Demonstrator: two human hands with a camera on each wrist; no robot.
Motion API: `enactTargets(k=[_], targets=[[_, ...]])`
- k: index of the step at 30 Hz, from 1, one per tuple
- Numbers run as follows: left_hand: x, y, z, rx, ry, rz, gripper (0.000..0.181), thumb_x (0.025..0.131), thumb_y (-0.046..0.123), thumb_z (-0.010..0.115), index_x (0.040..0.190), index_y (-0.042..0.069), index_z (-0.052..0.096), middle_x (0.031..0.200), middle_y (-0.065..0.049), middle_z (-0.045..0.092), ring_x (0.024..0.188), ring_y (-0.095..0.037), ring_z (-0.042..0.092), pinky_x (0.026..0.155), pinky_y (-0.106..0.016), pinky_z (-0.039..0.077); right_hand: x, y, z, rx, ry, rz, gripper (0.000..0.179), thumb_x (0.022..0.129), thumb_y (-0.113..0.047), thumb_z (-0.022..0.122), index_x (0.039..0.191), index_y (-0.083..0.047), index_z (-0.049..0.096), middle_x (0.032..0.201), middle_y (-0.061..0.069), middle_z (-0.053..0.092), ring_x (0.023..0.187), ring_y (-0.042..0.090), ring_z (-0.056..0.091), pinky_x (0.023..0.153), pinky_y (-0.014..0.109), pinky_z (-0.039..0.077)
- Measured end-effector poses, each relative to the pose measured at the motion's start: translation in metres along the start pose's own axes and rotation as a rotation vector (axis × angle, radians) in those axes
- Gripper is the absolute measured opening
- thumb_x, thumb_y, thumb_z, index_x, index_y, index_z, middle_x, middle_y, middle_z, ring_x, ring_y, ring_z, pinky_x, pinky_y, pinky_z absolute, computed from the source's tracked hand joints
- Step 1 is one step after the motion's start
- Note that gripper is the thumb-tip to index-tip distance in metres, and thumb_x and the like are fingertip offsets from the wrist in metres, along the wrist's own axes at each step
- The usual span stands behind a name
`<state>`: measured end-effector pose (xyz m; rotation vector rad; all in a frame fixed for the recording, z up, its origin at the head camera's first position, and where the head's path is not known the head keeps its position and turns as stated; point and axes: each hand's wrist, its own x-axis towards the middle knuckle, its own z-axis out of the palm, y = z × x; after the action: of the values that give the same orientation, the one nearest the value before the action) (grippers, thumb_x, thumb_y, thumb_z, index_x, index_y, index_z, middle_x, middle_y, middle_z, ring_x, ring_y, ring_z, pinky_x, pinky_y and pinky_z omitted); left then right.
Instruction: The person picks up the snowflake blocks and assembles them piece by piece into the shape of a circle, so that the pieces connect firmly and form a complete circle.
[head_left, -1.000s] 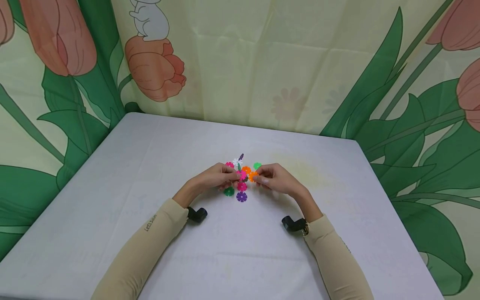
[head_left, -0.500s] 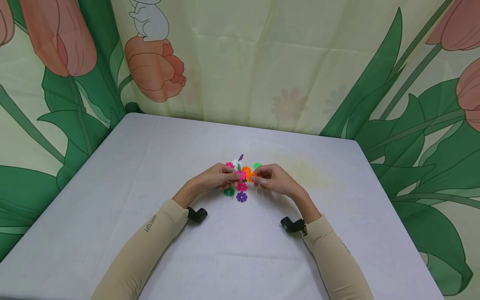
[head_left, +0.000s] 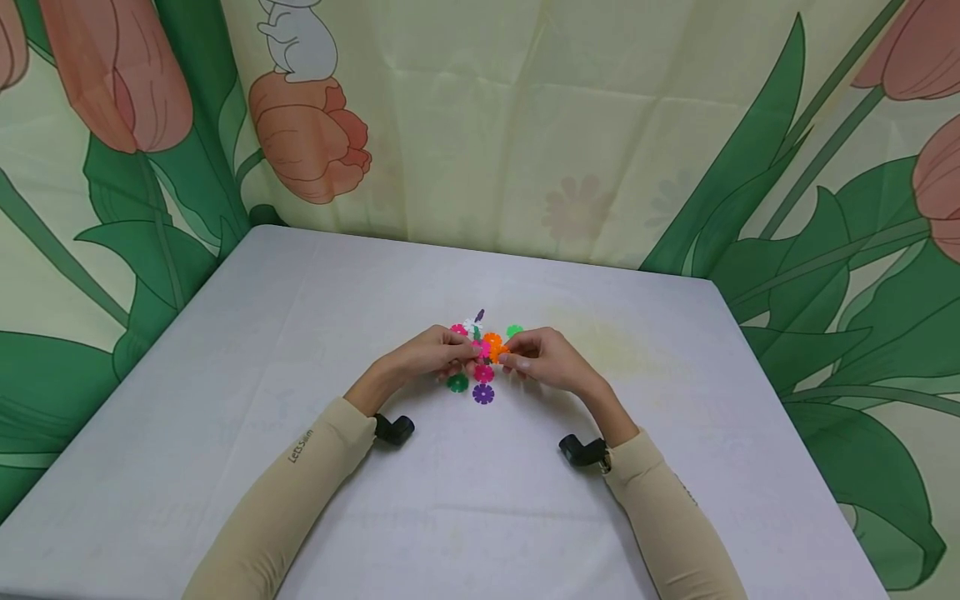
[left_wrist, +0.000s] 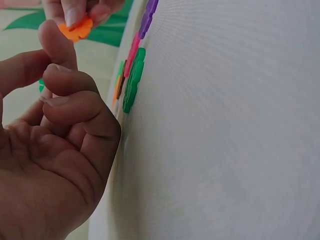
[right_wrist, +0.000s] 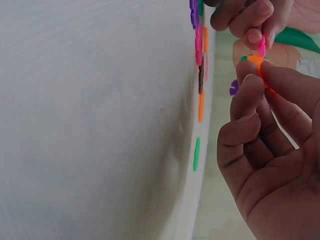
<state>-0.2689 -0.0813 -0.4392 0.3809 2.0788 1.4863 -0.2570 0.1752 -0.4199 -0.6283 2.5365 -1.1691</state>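
In the head view my left hand [head_left: 433, 352] pinches a pink flower-shaped plastic disc [head_left: 482, 348] between thumb and fingertips. A green disc [head_left: 476, 333] and a purple disc [head_left: 480, 316], both seen nearly edge-on, stand just beyond it. My right hand [head_left: 553, 360] pinches an orange flower-shaped disc [left_wrist: 79, 31], whose edge meets the pink disc [right_wrist: 262, 46] in the right wrist view. Both hands are raised over the table, other fingers curled in. Fingers hide part of both held discs.
Loose discs lie on the white-covered table [head_left: 480, 517] under and around the hands: a dark green disc [head_left: 458, 383], a purple one [head_left: 483, 394], a deep pink one [head_left: 484, 374] and a light green one [head_left: 514, 331]. A printed tulip curtain [head_left: 480, 125] hangs behind.
My right hand has moved slightly left, bringing the orange disc against the pink one and turning it to a slant. The left hand has stayed nearly still.
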Motion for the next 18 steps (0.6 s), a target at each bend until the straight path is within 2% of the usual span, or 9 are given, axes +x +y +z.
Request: enactTargets(k=[8, 18], targets=[[0.0003, 0.0000, -0.0007, -0.024, 0.005, -0.008, 0.037, 0.108, 0.031, 0.060, 0.104, -0.001, 0.076, 0.075, 0.000, 0.065, 0.065, -0.015, 0.046, 0.059, -0.023, 0.038, -0.0005, -0.0054, 0.0032, -0.097, 0.042, -0.041, 0.015, 0.099, -0.020, 0.075, 0.108, -0.009, 0.080, 0.091, 0.005, 0.077, 0.074, 0.016, 0.065, 0.073, 0.027, 0.057], [0.0007, 0.0000, -0.0010, -0.065, 0.032, -0.021, 0.035, 0.107, 0.030, 0.063, 0.104, -0.002, 0.074, 0.076, 0.001, 0.065, 0.065, -0.013, 0.044, 0.059, -0.023, 0.036, 0.0000, -0.0087, 0.0084, -0.152, 0.105, -0.117, 0.014, 0.099, -0.020, 0.075, 0.102, -0.007, 0.080, 0.089, 0.006, 0.078, 0.072, 0.016, 0.067, 0.071, 0.026, 0.057]])
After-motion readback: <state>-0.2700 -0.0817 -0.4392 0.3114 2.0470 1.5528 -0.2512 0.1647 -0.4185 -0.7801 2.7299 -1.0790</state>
